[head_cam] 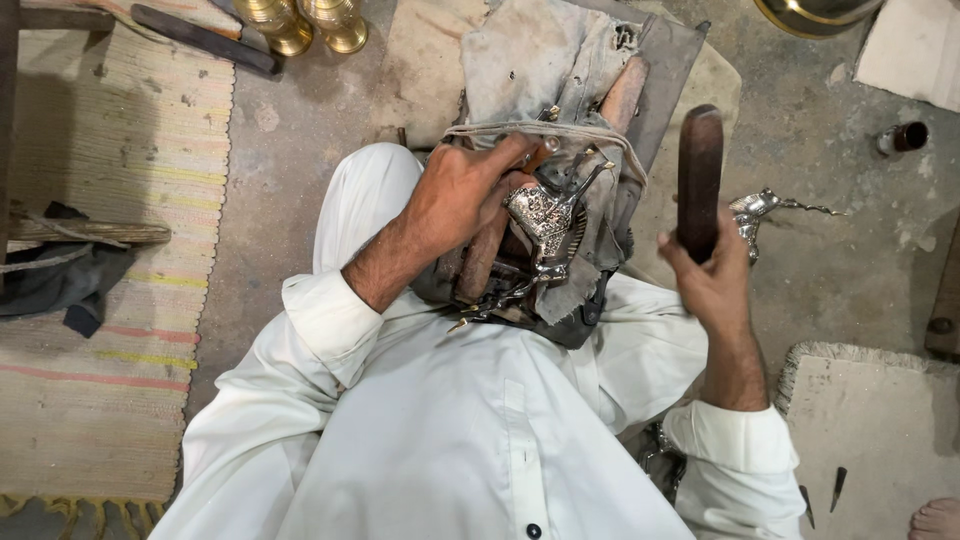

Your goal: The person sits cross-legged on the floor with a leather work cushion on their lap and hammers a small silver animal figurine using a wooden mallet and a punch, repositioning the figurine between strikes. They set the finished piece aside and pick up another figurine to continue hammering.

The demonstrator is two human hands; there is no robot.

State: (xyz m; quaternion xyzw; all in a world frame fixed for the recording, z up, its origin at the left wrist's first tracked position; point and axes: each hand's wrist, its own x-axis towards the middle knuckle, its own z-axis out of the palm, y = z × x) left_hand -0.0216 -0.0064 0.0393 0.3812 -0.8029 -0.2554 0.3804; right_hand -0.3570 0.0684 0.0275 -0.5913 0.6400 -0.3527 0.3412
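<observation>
My left hand (462,192) presses down on a silver metal animal figurine (545,225) with engraved patterns, held against a wooden block and grey cloth (545,50) on my lap. Its fingers seem to pinch a small tool at the figurine, though the tool itself is mostly hidden. My right hand (712,275) is raised to the right, gripping a dark wooden mallet (699,175) upright. A cord (560,130) loops over the cloth and figurine.
A second silver figurine (760,210) lies on the concrete floor behind the mallet. Two brass vases (305,22) stand at the top, a striped woven mat (110,250) lies left, small chisels (822,492) and a bare foot (938,520) are at the bottom right.
</observation>
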